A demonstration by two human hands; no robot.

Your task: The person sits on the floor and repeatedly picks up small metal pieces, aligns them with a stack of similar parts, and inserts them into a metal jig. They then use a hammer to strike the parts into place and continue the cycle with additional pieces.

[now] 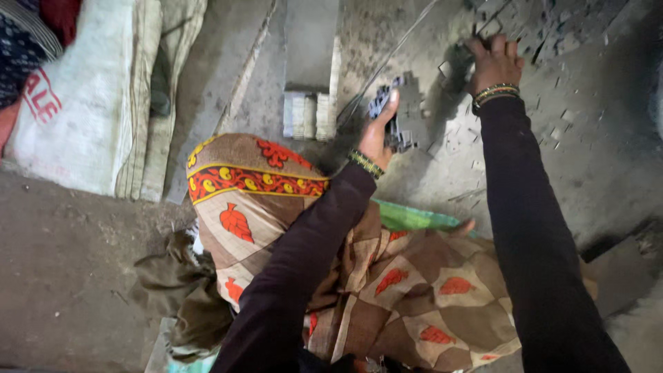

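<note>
The left hand (pixel 376 135) is gripping a stack of small grey metal pieces (pixel 392 117) above the floor (pixel 608 152). The right hand (pixel 494 65) is reaching into the scattered pieces (pixel 532 27) farther out, fingers curled on them; whether they are pinching one, I cannot tell.

White woven sack (pixel 83 103) with red print lies far left on the floor

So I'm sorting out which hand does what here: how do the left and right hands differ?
The left hand is drawn in near the lap and closed on a stack of small grey metal pieces; the right hand is stretched farther out, fingers spread down on the scattered pieces on the floor. Both wear bangles and dark sleeves.
</note>
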